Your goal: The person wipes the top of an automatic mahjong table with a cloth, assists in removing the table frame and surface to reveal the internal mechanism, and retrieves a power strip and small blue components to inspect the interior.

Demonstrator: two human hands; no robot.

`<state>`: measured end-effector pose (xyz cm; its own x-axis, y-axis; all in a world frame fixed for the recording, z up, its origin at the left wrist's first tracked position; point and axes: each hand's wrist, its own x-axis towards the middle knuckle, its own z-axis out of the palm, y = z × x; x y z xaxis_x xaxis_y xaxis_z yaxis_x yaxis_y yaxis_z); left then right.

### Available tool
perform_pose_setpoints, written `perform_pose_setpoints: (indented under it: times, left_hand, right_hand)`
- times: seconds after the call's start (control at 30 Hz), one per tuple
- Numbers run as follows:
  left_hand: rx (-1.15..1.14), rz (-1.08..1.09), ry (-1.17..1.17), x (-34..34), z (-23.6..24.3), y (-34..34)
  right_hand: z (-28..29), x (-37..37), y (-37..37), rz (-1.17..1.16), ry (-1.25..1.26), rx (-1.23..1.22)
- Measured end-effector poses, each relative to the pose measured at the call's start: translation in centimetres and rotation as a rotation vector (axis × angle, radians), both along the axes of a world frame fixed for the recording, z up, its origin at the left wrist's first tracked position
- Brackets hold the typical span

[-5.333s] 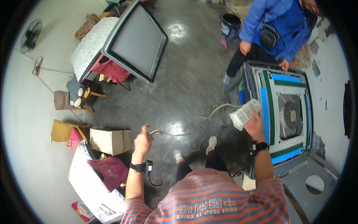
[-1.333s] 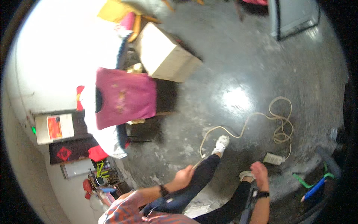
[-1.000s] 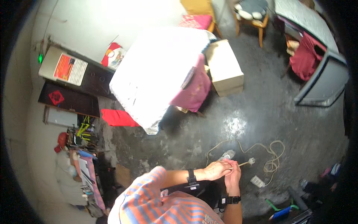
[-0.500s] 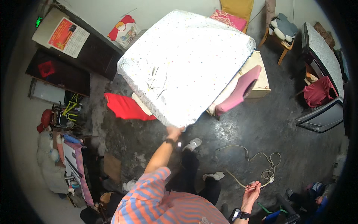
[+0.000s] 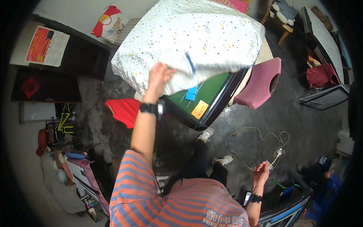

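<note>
A white table cover (image 5: 189,36) with small coloured dots lies over a square table, its near edge lifted and folded back. My left hand (image 5: 159,77) is closed on that edge. Below the fold shows a corner of the table's green top (image 5: 211,89) with its dark raised rim. Blue blocks (image 5: 191,93) and a yellow-orange panel (image 5: 199,109) sit on the green surface. Low on the right, my right hand (image 5: 261,174) has its fingers curled round a pale power cord (image 5: 247,166), which loops on the floor.
A pink-covered chair (image 5: 261,83) stands against the table's right side, and a red-covered seat (image 5: 123,111) at its left. At the far right, a dark-framed panel (image 5: 325,96) leans by another table. A framed panel (image 5: 285,212) is near my right arm.
My left hand has moved up and away from me, pulling the cover's near corner back and baring the green top. My right hand stays with the cord, slightly higher in view.
</note>
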<state>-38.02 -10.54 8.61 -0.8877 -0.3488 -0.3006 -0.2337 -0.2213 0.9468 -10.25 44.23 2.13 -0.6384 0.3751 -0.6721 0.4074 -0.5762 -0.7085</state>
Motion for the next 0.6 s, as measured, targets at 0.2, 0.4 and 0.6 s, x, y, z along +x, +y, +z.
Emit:
perform_pose_setpoints:
  times: [0.2,0.4,0.6]
  left_hand:
    - [-0.807,-0.068,-0.328,1.9,-10.2,-1.5]
    - [-0.88,-0.148,-0.372,4.9,-14.8,12.5]
    - [-0.992,-0.255,-0.193,11.7,-13.5,4.7]
  right_hand:
    - [0.5,1.2,-1.0,-0.057,-0.012,-0.042]
    - [0.4,5.0,0.3,-0.183,-0.04,-0.012]
    - [0.9,3.5,-4.6,-0.235,-0.125,-0.035]
